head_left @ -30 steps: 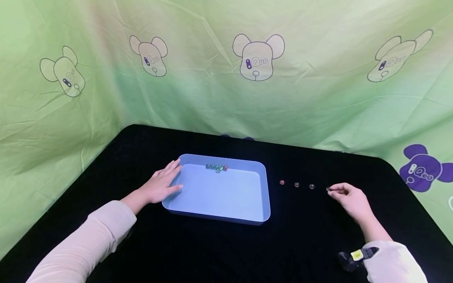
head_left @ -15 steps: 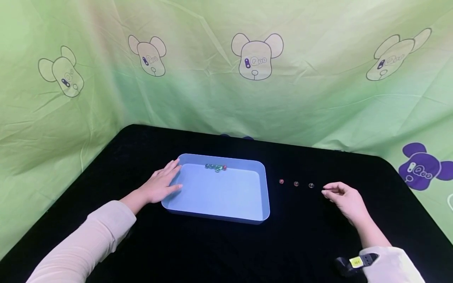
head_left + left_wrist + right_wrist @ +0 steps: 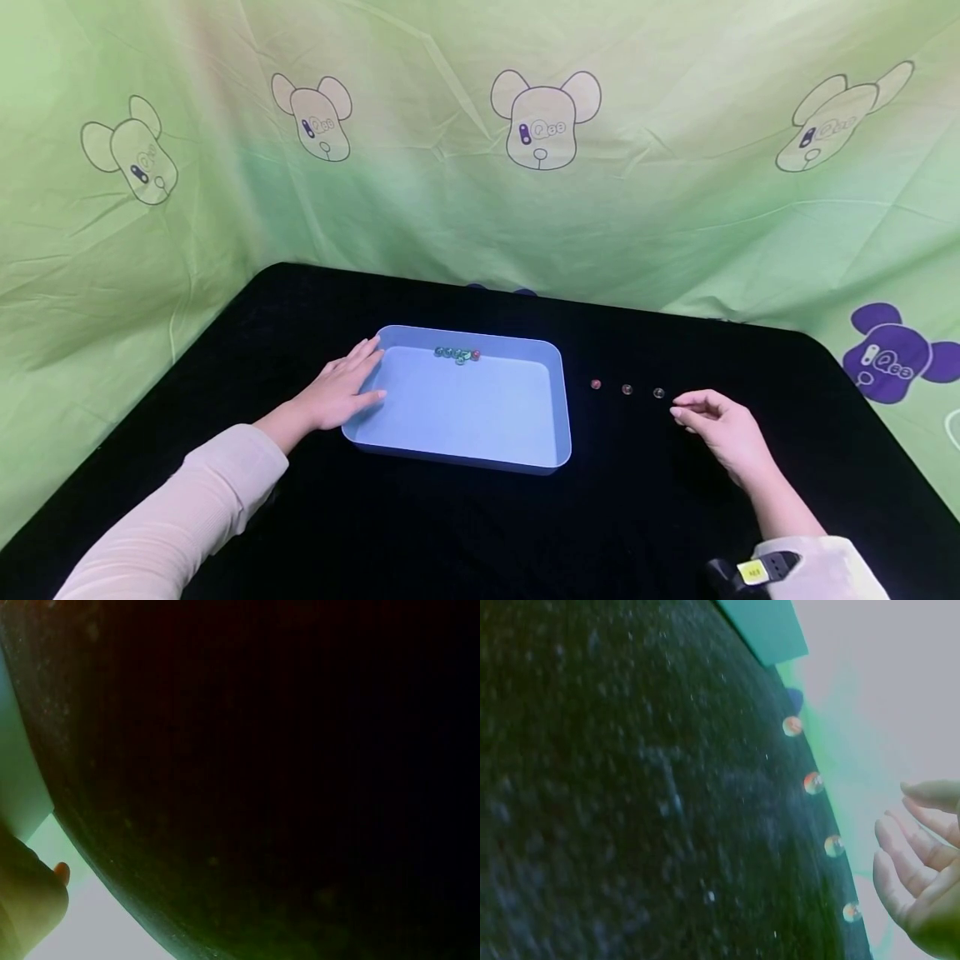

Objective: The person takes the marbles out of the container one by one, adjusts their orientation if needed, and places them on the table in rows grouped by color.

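Green cloth printed with bears hangs behind a black surface (image 3: 465,533). From the head view, the left hand (image 3: 341,392) lies flat with straight fingers against the left wall of a blue tray (image 3: 558,400), which holds a cluster of marbles (image 3: 457,355) at its far side. Right of the tray, a row of marbles (image 3: 627,389) lies on the surface; the right hand (image 3: 720,429) rests just right of them, fingers loosely curled, holding nothing.

The left wrist view is mostly dark, with a fingertip (image 3: 60,871) by the tray (image 3: 19,787).

The right wrist view shows four marbles (image 3: 814,782) in a line, relaxed fingers (image 3: 904,851) beside them, apart.

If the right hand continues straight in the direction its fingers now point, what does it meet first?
Probably the nearest marble of the row on the black table, just left of the right hand. The wrist view shows a fourth marble closer still, so depth is uncertain.
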The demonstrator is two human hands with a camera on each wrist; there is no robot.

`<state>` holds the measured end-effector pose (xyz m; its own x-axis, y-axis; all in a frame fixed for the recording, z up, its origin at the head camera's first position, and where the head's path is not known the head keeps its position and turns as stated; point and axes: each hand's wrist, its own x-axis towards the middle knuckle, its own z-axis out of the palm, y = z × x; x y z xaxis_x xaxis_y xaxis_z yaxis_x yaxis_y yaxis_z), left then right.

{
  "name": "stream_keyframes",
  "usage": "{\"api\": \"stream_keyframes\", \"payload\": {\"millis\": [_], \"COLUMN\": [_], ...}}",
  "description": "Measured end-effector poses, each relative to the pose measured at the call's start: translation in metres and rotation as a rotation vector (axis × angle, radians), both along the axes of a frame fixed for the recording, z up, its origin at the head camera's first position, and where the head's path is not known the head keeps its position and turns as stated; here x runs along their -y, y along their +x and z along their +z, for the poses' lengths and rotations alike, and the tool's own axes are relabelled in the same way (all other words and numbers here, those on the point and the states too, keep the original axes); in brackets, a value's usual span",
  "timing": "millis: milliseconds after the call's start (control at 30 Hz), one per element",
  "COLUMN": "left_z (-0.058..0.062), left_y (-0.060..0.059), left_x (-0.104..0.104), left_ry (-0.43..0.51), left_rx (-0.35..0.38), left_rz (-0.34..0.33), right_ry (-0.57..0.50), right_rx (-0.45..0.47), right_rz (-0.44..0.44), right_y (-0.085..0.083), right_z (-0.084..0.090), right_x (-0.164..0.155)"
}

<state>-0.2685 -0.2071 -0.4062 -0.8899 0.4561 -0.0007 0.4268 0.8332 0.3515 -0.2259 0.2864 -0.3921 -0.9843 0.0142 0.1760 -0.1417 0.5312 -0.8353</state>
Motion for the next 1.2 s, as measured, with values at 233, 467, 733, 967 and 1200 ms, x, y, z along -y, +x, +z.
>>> {"api": "stream_keyframes", "payload": {"millis": [233, 467, 733, 967, 1200], "left_z": [0.001, 0.003, 0.004, 0.005, 0.003], "left_y": [0.001, 0.001, 0.001, 0.002, 0.002], "left_x": [0.000, -0.001, -0.002, -0.002, -0.002], "left_ry": [0.002, -0.004, -0.015, -0.024, -0.013], "left_rx": [0.001, 0.001, 0.007, 0.003, -0.009], "left_rz": [0.000, -0.005, -0.010, -0.011, -0.008], "right_ry": [-0.095, -0.093, -0.175, -0.152, -0.228], "right_rx": [-0.028, -0.026, -0.028, -0.035, -0.031], "right_rz": [0.066, 0.108, 0.161, 0.198, 0.226], "right_y": [-0.006, -0.016, -0.008, -0.018, -0.030], "right_z": [-0.007, -0.018, 0.000, -0.012, -0.029], "right_x": [0.009, 0.015, 0.048, 0.050, 0.049]}}
